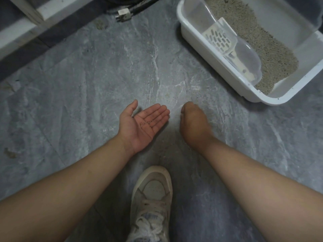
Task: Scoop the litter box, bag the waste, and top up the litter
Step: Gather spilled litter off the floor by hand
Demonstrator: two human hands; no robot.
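A white litter box [192, 41] stands at the upper right, with grey-beige litter [258, 42] inside. A cream slotted scoop [218, 39] sits in a clear holder [248, 55] on the box's near wall. My left hand [143, 124] is held palm up over the floor, fingers straight, with a few litter grains [146, 122] lying on the palm. My right hand [194, 123] is palm down just to its right, fingers curled under toward the floor; whether it pinches anything is hidden. Scattered grains [167, 95] dot the floor ahead of both hands.
Grey marbled floor tiles [87, 75] fill the view. My pale laced sneaker [152, 199] is at the bottom centre. A black cable with a grey plug [124, 14] lies at the top, beside a white frame [26, 20] at the upper left.
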